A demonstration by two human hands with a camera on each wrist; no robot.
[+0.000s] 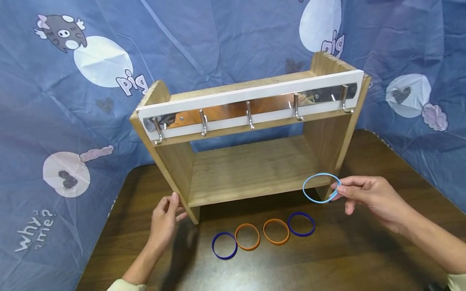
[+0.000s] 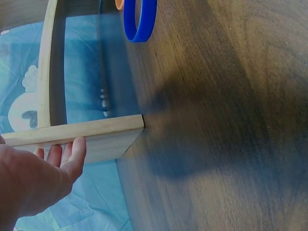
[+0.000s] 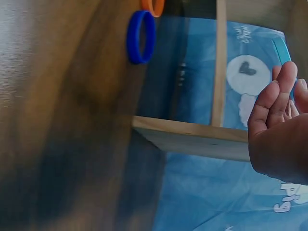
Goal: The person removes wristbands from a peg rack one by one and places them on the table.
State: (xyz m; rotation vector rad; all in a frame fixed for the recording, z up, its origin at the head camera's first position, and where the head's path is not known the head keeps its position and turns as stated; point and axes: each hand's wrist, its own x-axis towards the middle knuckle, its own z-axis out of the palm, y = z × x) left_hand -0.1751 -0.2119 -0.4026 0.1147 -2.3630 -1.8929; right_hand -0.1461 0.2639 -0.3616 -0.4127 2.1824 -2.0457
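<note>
My right hand (image 1: 371, 198) pinches a light blue silicone wristband (image 1: 322, 174) between thumb and fingers, raised in front of the shelf's lower right corner. In the right wrist view this wristband (image 3: 283, 50) shows edge-on past the fingertips. My left hand (image 1: 164, 218) grips the left side panel of a small wooden shelf (image 1: 247, 194) near its foot, thumb on the front edge. The left wrist view has its fingers (image 2: 78, 149) against the panel's outer face. A white rail (image 1: 225, 127) with several metal hooks (image 1: 249, 115) runs across the shelf's upper front.
On the brown table (image 1: 327, 262), in front of the shelf, lie a dark blue wristband (image 1: 225, 258), an orange one (image 1: 249, 248), another orange wristband (image 1: 278, 243) and another dark blue wristband (image 1: 302, 235) in a row. A blue printed cloth (image 1: 102, 133) hangs behind and beside the table.
</note>
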